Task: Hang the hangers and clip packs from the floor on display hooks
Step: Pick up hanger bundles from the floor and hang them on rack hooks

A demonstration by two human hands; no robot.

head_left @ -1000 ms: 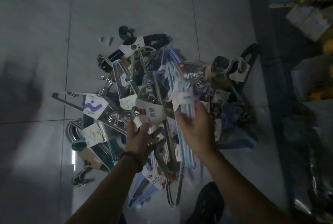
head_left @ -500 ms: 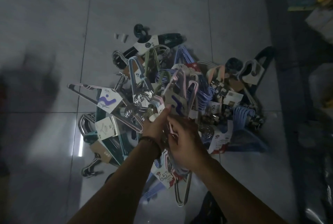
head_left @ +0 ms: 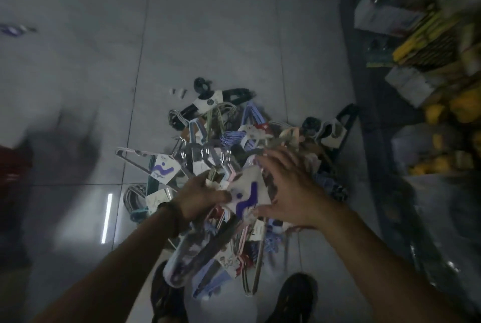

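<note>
A pile of hanger packs (head_left: 229, 130) in many colours lies on the grey tiled floor. My left hand (head_left: 200, 195) grips a bundle of hangers (head_left: 208, 250) that hangs down towards me, its white card with a purple wave (head_left: 247, 197) facing up. My right hand (head_left: 289, 187) is spread over the right side of that card, fingers straight, thumb under its lower edge. The frame is blurred, so the finer contact is unclear. A black hanger pack (head_left: 218, 99) lies at the far end of the pile.
A dark shelf unit (head_left: 385, 140) with yellow and boxed goods runs along the right side. My two shoes (head_left: 294, 296) stand at the bottom, close to the pile. Two small white pieces (head_left: 178, 92) lie on the floor beyond the pile.
The bundle with the purple-wave card has come up out of the pile towards me. My right hand opened and spread over the card. The view swung towards the shelf.
</note>
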